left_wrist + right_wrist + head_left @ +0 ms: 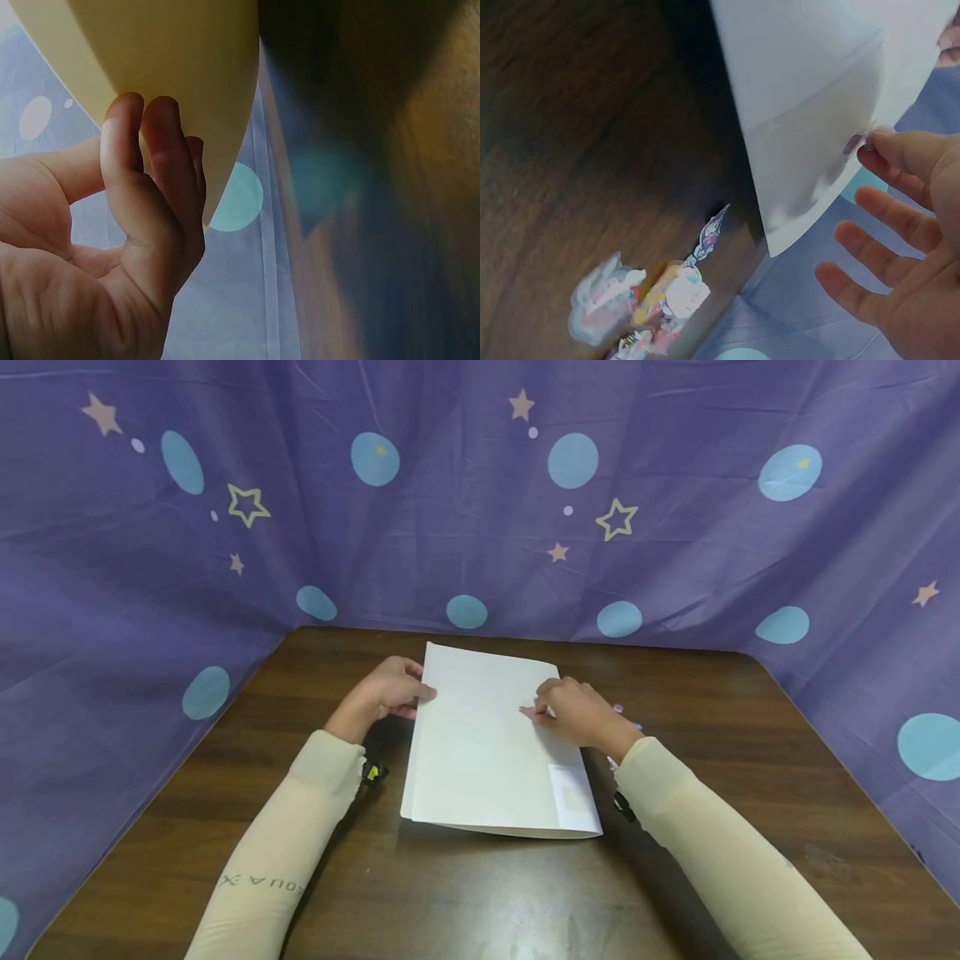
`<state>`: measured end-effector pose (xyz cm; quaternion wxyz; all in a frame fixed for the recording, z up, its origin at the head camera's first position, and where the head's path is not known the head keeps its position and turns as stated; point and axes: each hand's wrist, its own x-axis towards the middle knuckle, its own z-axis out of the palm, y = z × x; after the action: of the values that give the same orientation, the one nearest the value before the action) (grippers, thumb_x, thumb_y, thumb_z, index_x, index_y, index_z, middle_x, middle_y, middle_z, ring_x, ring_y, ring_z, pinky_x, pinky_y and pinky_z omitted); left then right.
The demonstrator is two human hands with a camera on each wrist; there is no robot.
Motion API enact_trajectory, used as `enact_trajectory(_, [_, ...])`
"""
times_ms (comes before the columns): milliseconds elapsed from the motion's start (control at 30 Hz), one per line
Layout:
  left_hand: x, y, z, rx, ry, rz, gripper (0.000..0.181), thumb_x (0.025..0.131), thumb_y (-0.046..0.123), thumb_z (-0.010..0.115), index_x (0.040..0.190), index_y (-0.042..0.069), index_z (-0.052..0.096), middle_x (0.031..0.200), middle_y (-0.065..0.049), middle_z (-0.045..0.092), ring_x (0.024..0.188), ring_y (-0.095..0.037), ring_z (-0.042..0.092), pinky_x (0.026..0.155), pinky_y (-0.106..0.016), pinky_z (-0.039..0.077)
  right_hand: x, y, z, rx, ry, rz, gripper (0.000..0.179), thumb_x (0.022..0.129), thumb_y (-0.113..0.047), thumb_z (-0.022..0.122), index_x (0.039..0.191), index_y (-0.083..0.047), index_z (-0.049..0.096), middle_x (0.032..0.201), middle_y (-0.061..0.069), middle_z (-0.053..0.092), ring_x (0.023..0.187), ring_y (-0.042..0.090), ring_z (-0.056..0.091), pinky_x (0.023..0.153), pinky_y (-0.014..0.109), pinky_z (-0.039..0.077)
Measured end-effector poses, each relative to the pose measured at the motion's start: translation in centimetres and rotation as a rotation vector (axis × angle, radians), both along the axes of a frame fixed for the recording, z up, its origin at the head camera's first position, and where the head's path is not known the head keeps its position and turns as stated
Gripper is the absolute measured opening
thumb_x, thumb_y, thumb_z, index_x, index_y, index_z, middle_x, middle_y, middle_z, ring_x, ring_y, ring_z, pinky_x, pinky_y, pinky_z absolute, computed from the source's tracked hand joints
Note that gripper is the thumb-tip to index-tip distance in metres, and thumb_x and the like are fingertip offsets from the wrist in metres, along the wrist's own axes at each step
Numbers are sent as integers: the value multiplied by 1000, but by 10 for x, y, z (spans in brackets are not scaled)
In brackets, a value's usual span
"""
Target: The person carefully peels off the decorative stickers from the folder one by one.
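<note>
A large white folder [491, 735] stands in the middle of the table, tilted, with a small printed label [576, 797] at its lower right corner. My left hand [390, 687] grips its left edge, thumb on the front face and the other fingers [161, 135] behind. Over the right half of the folder is my right hand [577, 714]. Its thumb and forefinger pinch a small sticker [855, 142] close to the white face, and the other fingers [877, 255] are spread apart. Most of the sticker's print is hidden by the fingertips.
Several loose cartoon stickers [679, 292] lie on the brown wooden table [480, 902], right of the folder and partly behind my right wrist. A purple curtain [480, 527] with stars and blue spots hangs round the table's back and sides.
</note>
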<state>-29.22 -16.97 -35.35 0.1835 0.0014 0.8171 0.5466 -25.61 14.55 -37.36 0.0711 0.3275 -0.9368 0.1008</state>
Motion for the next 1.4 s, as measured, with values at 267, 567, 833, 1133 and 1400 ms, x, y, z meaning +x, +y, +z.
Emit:
enact_trajectory(267, [0, 1, 0, -1, -5, 9, 55, 95, -1, 67, 141, -9, 38, 106, -19, 54, 64, -15, 63, 54, -26, 58, -5, 9, 0, -113, -101, -34, 14, 98, -14, 71, 101, -3, 79, 111, 12, 71, 107, 30, 66, 92, 45, 57])
enact_trajectory(567, [1, 1, 1, -2, -7, 6, 57, 95, 0, 68, 142, -9, 37, 107, -19, 55, 65, -15, 63, 55, -26, 58, -2, 22, 6, -169, -96, -46, 11, 97, -12, 72, 98, -3, 77, 109, 13, 71, 103, 28, 65, 88, 44, 56])
enact_trajectory(833, [2, 2, 2, -3, -4, 4, 56, 95, 0, 68, 141, -9, 37, 105, -18, 54, 64, -14, 62, 53, -25, 57, -3, 45, 10, -150, -83, -95, 17, 99, -19, 70, 99, -3, 77, 127, 21, 66, 123, 36, 59, 103, 53, 50])
enact_trajectory(1133, [2, 1, 3, -7, -3, 6, 56, 95, 0, 68, 141, -9, 38, 107, -18, 53, 65, -15, 62, 54, -25, 58, -9, 71, 4, -9, 23, -194, 19, 100, -24, 69, 100, -8, 79, 130, 20, 66, 114, 41, 63, 87, 58, 55])
enact_trajectory(1400, [2, 1, 4, -7, -7, 4, 55, 95, 0, 67, 141, -9, 38, 106, -19, 54, 63, -15, 62, 54, -26, 58, -8, 80, -5, 178, 119, -211, 9, 97, -18, 71, 95, -12, 78, 116, 14, 68, 102, 42, 59, 80, 59, 50])
